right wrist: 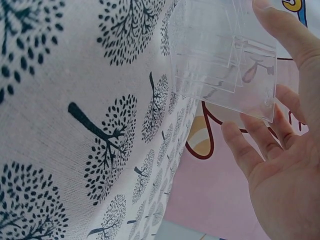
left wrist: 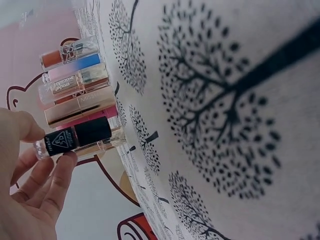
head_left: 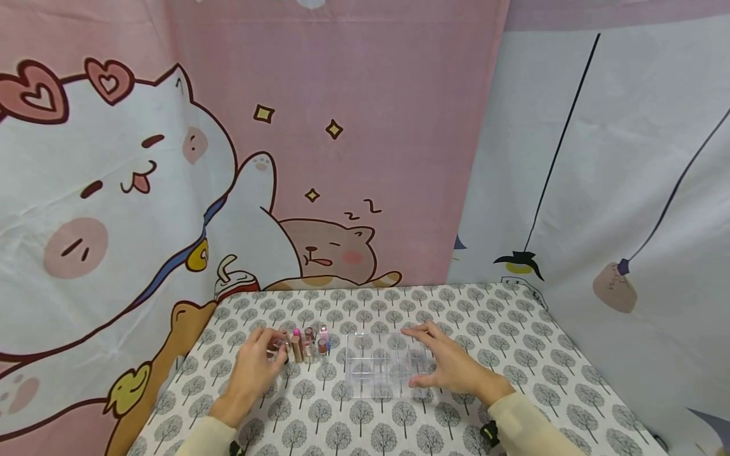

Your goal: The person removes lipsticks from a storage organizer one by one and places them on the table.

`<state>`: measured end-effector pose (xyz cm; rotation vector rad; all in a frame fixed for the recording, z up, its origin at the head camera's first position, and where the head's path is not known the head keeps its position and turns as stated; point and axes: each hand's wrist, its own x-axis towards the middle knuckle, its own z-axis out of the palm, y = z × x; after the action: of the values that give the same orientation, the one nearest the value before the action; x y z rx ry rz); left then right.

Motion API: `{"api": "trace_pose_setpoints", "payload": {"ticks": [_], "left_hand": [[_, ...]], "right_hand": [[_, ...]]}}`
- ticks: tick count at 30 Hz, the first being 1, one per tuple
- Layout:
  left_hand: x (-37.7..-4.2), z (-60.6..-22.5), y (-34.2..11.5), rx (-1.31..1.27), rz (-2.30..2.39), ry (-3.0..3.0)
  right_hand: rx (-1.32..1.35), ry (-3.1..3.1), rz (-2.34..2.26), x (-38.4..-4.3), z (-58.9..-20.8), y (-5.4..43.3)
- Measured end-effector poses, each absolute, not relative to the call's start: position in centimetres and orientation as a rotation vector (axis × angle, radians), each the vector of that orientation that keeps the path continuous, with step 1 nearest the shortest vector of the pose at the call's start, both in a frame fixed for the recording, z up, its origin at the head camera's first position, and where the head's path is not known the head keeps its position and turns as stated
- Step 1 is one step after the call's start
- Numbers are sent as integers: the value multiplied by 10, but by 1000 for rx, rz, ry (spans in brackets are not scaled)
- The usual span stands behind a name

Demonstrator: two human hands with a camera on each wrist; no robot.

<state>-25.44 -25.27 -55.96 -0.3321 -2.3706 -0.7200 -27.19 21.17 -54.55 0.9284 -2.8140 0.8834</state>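
Observation:
My left hand (head_left: 258, 360) pinches a small lip tint tube (left wrist: 77, 136) with a black cap and black label between thumb and fingertips, at the left end of a group of lip products. In the left wrist view, this group holds a gold lipstick tube (left wrist: 80, 107), a pink-and-blue tube (left wrist: 75, 67) and an orange lip tint (left wrist: 52, 59), all upright on the table. A clear compartment box (head_left: 376, 368) sits right of the group. My right hand (head_left: 450, 364) spreads around the box's right end, thumb at the front and fingertips near the back edge.
A cloth printed with trees (head_left: 361, 415) covers the table. Behind it hangs a pink cartoon curtain (head_left: 399, 126), and a pale curtain (head_left: 656, 190) hangs along the right side. The box's compartments are see-through, with the tree print showing underneath.

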Motion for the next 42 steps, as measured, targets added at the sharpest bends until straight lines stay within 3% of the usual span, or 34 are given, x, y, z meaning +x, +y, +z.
{"api": "trace_pose_setpoints", "payload": {"ticks": [42], "left_hand": [[-258, -555, -248, -140, -561, -2536]], "right_hand": [[946, -2779, 897, -267, -545, 214]]}}
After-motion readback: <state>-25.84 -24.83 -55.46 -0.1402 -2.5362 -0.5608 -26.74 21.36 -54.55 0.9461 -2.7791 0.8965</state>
